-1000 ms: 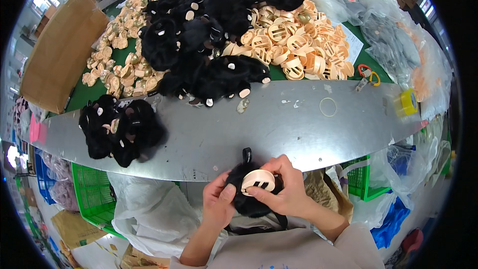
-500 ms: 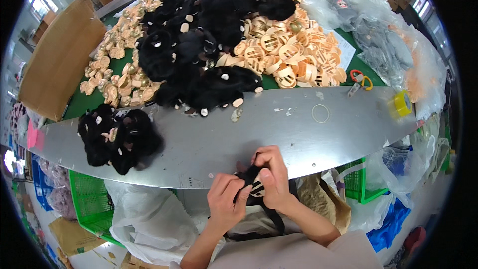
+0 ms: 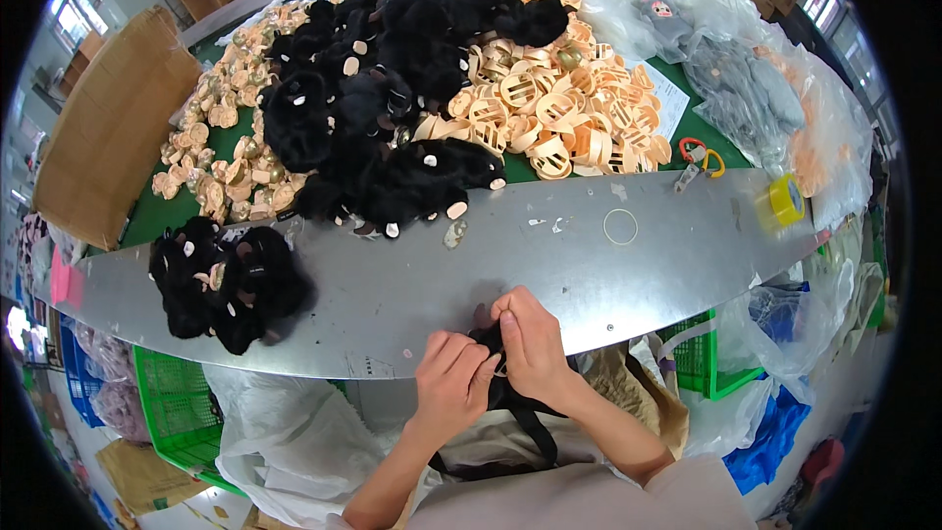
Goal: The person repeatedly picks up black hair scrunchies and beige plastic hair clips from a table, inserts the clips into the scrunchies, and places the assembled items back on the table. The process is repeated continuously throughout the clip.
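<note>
My left hand (image 3: 451, 381) and my right hand (image 3: 534, 345) meet at the near edge of the metal tabletop (image 3: 471, 275). Both are closed on a small black plush piece (image 3: 485, 337), fingers pinching its sides. Most of the piece is hidden behind my fingers, and a sliver of pale plastic shows between the hands. Farther off lies a large heap of black plush pieces (image 3: 392, 98), some with pale round tips. Beside it spreads a pile of slotted peach plastic shells (image 3: 559, 118). Several more black plush pieces (image 3: 250, 285) form a small cluster on the left.
Small peach moulded parts (image 3: 231, 177) lie left of the heap. On the right are orange-handled snips (image 3: 699, 162), a yellow tape roll (image 3: 786, 200), a rubber band (image 3: 620, 227) and clear plastic bags (image 3: 706, 20). A cardboard sheet (image 3: 113, 128) stands at left. Green baskets (image 3: 177, 412) sit below.
My right hand has turned and closed farther over the black plush piece, covering the slotted pale plastic that showed before. The whole view has shifted slightly.
</note>
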Demonstrator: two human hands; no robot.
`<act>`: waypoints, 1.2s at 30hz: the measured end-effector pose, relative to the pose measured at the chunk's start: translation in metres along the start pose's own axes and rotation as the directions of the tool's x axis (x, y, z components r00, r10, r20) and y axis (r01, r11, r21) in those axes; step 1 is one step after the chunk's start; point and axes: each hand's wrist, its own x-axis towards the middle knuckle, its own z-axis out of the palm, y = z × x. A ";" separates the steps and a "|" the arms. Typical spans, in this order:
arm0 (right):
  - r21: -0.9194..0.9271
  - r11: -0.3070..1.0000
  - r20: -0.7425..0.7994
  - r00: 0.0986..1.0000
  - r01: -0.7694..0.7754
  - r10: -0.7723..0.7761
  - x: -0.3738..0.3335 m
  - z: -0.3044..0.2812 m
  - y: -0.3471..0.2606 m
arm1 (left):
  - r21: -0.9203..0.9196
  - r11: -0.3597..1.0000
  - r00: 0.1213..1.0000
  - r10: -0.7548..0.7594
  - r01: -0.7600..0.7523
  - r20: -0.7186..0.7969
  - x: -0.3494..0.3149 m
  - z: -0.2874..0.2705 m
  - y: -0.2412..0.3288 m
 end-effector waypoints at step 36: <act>0.034 0.995 -0.265 0.960 -0.089 0.095 -0.010 -0.027 0.010 | 0.668 0.691 0.858 0.134 0.278 -0.496 0.062 -0.208 -0.026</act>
